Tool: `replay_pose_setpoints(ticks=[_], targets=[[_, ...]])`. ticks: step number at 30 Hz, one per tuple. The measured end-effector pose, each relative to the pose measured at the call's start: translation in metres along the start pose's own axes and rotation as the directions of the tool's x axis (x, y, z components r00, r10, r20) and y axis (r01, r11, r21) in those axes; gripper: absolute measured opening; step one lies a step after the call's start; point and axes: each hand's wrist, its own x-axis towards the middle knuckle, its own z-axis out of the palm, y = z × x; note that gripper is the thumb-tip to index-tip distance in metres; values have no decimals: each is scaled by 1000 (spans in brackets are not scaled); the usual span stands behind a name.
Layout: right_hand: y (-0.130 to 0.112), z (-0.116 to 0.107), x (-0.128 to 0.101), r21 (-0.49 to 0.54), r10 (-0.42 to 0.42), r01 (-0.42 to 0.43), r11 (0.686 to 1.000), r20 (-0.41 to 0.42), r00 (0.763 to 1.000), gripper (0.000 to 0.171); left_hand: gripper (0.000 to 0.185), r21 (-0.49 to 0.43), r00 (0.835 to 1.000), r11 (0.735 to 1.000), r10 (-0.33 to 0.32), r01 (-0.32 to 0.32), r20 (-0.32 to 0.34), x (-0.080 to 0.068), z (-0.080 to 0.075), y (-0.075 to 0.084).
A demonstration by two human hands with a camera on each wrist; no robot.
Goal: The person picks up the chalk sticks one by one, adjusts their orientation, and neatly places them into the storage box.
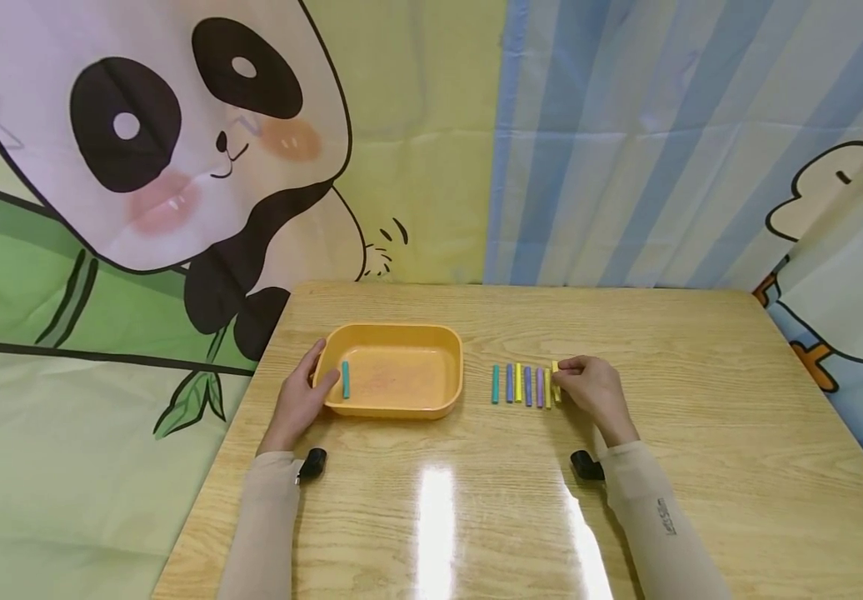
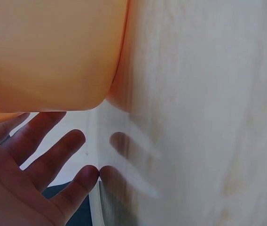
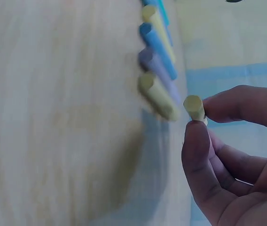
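My left hand holds the left end of an orange plastic tray, thumb over the rim. The left wrist view shows the tray's outer wall with other fingers spread beside and below it. One teal chalk stick lies inside, near the thumb. Between thumb and fingertips, my right hand pinches a yellow chalk stick at the right end of a row. Beside it on the table lie another yellow chalk, a purple chalk and several others, ending with a teal chalk.
The wooden table runs back to a hanging cloth printed with a panda and stripes. Black wrist devices sit by both sleeves. The chalk row stands apart from the tray's right side.
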Motion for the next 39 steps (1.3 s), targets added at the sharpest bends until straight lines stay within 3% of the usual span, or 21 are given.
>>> replay_pose_setpoints(ticks=[7, 15, 25, 39], targets=[[-17, 6, -2, 176, 74, -83, 981, 54, 996, 36, 67, -7, 1000, 1000, 22, -22, -8, 1, 0, -3], [-30, 12, -5, 249, 59, -80, 965, 91, 994, 37, 67, -3, 1000, 1000, 23, -23, -3, -1, 0, -3], [-50, 18, -6, 267, -29, -2, 964, 112, 993, 38, 67, 6, 1000, 1000, 1, -1, -5, -1, 0, -1], [-89, 37, -12, 281, -68, 25, 959, 146, 987, 32, 66, 15, 1000, 1000, -9, 9, -6, -1, -1, 0]])
